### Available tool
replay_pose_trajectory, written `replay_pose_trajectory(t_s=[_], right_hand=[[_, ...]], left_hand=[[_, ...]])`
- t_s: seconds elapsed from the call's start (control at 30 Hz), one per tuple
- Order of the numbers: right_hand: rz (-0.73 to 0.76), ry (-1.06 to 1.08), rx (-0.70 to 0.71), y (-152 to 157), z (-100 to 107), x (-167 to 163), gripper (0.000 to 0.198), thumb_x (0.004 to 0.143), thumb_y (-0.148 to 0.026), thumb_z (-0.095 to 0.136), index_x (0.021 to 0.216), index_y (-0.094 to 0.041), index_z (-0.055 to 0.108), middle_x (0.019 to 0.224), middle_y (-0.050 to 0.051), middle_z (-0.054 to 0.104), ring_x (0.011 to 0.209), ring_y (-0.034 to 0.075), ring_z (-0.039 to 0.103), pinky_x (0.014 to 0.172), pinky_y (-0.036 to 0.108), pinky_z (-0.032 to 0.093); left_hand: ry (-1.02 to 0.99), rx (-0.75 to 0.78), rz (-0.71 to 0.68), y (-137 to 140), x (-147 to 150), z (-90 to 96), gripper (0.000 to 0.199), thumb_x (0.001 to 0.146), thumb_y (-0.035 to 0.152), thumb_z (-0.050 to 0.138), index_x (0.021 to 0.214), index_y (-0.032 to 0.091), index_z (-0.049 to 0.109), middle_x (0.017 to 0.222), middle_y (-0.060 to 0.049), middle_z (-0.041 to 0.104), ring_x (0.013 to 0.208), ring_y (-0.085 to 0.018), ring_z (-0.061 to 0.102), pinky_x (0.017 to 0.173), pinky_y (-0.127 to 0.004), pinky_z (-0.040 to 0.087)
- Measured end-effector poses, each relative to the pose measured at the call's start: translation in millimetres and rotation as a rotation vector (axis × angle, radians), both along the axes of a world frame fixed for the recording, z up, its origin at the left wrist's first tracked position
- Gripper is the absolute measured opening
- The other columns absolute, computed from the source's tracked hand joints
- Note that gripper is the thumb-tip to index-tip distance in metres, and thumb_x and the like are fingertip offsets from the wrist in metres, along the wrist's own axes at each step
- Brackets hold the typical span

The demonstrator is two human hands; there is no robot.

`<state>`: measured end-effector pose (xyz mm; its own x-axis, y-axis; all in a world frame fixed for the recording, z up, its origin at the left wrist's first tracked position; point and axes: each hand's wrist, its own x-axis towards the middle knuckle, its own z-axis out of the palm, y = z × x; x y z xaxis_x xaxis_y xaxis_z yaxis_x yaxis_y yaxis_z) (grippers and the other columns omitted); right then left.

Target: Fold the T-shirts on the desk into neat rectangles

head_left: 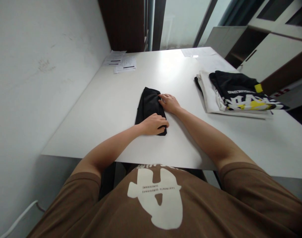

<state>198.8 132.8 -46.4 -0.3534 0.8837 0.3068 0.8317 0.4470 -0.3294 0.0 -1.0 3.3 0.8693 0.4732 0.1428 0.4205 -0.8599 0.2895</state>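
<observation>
A folded black garment lies as a narrow bundle on the white table in front of me. It is plain, and its exact kind cannot be made out. My left hand lies across its near end, fingers curled over the right edge and closed on the fabric. Farther up the same edge, my right hand grips the side of the bundle, its fingertips on top of the cloth. The fabric under both hands is hidden.
Folded shirts, white ones and a printed black one, are stacked on the right of the white table. Paper sheets lie at the far left corner. A wall borders the left side; a cabinet stands beyond the right.
</observation>
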Motion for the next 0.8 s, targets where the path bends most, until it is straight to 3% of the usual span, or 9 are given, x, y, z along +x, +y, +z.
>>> replay_pose_trajectory(t_s=[0.33, 0.8], right_hand=[[0.018, 0.0, 0.002, -0.8, 1.9, -0.1, 0.051, 0.109, -0.042, 0.048, 0.153, -0.019, 0.062, 0.151, 0.012, 0.063, 0.141, 0.037, 0.053, 0.121, 0.056, 0.041], [-0.004, -0.004, 0.0, -4.8, 5.7, -2.5, 0.054, 0.108, -0.05, 0.044, 0.153, -0.026, 0.062, 0.151, 0.012, 0.063, 0.139, 0.042, 0.053, 0.116, 0.065, 0.042]], left_hand=[[0.004, 0.001, 0.007, -0.2, 0.9, 0.8, 0.021, 0.1, 0.024, 0.053, 0.111, 0.023, 0.071, 0.108, -0.005, 0.076, 0.104, -0.022, 0.066, 0.092, -0.038, 0.036], [-0.01, 0.007, 0.004, -0.6, 0.5, 0.8, 0.021, 0.099, 0.024, 0.053, 0.11, 0.023, 0.071, 0.111, -0.005, 0.077, 0.105, -0.021, 0.067, 0.092, -0.039, 0.035]])
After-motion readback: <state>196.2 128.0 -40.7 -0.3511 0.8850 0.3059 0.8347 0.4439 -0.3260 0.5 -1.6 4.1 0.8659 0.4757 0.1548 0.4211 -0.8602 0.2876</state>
